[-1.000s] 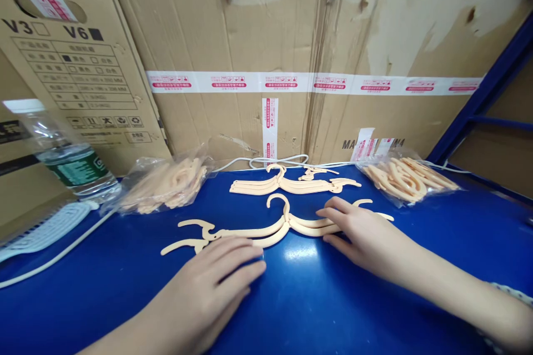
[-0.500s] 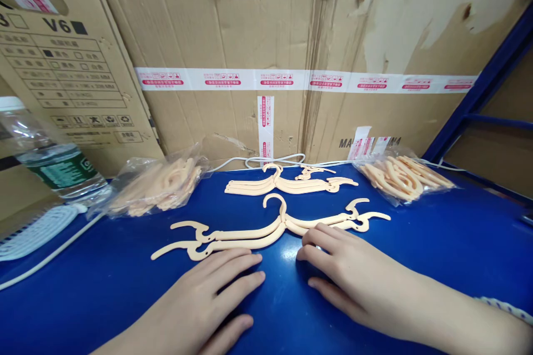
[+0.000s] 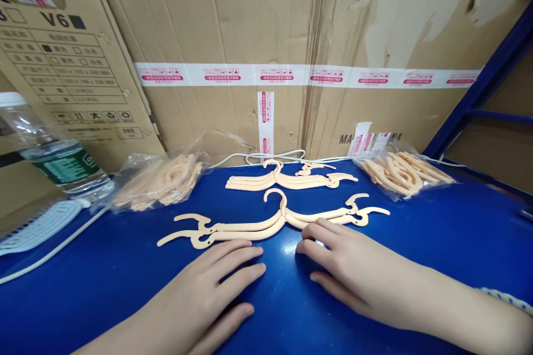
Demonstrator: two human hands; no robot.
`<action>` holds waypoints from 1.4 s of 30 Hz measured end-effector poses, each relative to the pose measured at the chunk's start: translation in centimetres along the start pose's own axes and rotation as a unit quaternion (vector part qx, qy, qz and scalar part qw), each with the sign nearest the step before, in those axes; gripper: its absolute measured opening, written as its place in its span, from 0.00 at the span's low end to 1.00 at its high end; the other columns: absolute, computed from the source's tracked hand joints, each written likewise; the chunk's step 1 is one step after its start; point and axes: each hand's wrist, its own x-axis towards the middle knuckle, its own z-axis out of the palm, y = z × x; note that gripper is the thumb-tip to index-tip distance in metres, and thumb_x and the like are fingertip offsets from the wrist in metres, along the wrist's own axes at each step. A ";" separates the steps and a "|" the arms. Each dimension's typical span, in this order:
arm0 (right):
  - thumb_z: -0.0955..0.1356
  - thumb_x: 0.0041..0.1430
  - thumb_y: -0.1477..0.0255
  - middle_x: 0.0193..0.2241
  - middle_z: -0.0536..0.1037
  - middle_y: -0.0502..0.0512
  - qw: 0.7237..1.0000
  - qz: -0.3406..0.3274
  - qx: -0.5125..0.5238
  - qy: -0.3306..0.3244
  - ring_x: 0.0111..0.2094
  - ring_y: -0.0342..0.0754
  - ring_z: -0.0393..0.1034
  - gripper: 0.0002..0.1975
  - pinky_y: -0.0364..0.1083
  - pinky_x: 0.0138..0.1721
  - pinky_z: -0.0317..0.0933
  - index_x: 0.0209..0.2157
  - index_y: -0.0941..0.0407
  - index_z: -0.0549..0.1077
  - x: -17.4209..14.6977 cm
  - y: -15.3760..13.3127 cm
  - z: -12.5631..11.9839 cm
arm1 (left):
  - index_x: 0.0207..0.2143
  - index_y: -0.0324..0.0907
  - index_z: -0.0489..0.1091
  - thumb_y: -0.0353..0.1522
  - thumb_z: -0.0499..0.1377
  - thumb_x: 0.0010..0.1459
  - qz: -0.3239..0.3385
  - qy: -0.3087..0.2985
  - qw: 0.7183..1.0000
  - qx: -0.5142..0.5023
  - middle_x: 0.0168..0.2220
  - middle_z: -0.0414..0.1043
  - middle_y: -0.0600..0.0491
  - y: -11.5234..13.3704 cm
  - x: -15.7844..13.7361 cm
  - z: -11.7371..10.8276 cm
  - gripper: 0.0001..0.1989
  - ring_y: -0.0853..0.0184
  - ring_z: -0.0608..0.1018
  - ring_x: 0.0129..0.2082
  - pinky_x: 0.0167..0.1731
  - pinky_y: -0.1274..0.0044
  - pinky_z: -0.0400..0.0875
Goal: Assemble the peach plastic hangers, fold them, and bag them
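Nearest to me lies a cream folding hanger (image 3: pixel 250 227), spread flat with its hook pointing away and curled pieces at both ends. My left hand (image 3: pixel 216 277) rests palm down just in front of its left arm, fingers stretched and apart, holding nothing. Over the front edge of the right arm, my right hand (image 3: pixel 341 260) lies with loosely bent fingers, its fingertips at or touching the hanger; nothing shows in its grip. Behind it sits a second group of stacked hanger pieces (image 3: pixel 254 182), also with a hook, and some small loose pieces (image 3: pixel 310 168) beyond.
Clear bags of cream hanger parts lie at the left (image 3: pixel 158 183) and right (image 3: pixel 402 175). On the far left are a water bottle (image 3: pixel 62 161) and a pale slotted object (image 3: pixel 45 227). A white cable (image 3: pixel 58 249) crosses the blue table (image 3: pixel 125 288); cardboard (image 3: pixel 233 116) stands behind.
The left end of the near hanger has shifted slightly away and inward, and my left hand has moved slightly forward. My right hand stays almost in place. The camera view has tilted a little.
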 end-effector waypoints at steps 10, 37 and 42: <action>0.61 0.63 0.74 0.43 0.72 0.63 1.000 -0.014 -0.026 0.007 0.45 0.56 0.67 0.10 0.56 0.47 0.64 0.44 0.57 0.70 0.3 -0.2 0.3 | 0.59 0.45 0.64 0.33 0.55 0.63 -0.002 -0.010 0.999 -0.037 0.59 0.67 0.49 0.1 0.2 0.0 0.21 0.56 0.70 0.58 0.54 0.65 0.71; 0.61 0.63 0.74 0.43 0.72 0.63 0.999 -0.019 -0.036 -0.001 0.45 0.56 0.67 0.11 0.57 0.47 0.65 0.45 0.57 0.70 0.4 -0.2 0.2 | 0.59 0.44 0.63 0.33 0.54 0.64 0.006 -0.016 1.000 -0.017 0.59 0.67 0.48 0.2 0.2 0.0 0.21 0.56 0.69 0.58 0.54 0.65 0.71; 0.60 0.64 0.74 0.44 0.71 0.63 0.999 -0.015 -0.033 -0.014 0.46 0.57 0.66 0.12 0.58 0.48 0.64 0.46 0.58 0.70 0.4 -0.3 0.1 | 0.59 0.44 0.63 0.34 0.53 0.65 0.008 -0.027 1.000 0.002 0.60 0.66 0.49 0.2 0.1 -0.1 0.20 0.56 0.69 0.58 0.54 0.65 0.71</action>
